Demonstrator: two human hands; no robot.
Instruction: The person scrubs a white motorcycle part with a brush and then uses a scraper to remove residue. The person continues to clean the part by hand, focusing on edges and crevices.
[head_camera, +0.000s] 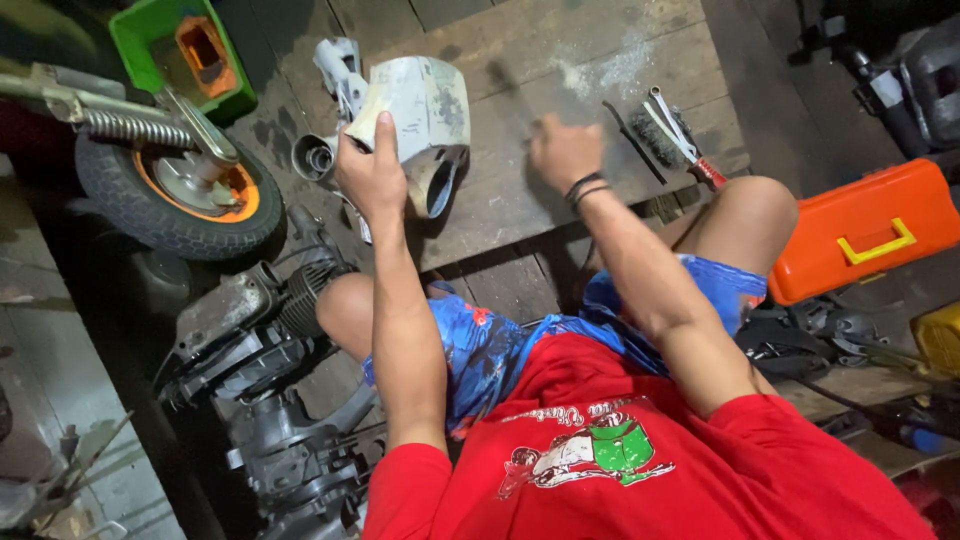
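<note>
Your left hand (372, 175) clamps the curved grey metal cover (425, 115) upright on the wooden platform (520, 60), steadying its face for work. Your right hand (562, 150) is closed around a thin dark tool (505, 80). The green bin (140, 35) holds an orange block (203, 47)

This was a small repair workshop for scooters or motorbikes; a worn plank platform (560, 60) served as the bench under both hands; a wheel with an orange hub (180, 190) and a coil spring (130, 128) lay left of the left hand (372, 175); a greasy engine block (270, 380) sat below it; a wire brush (665, 135) lay just right of the right hand (562, 150); an orange toolbox (865, 235) stood further right.
</note>
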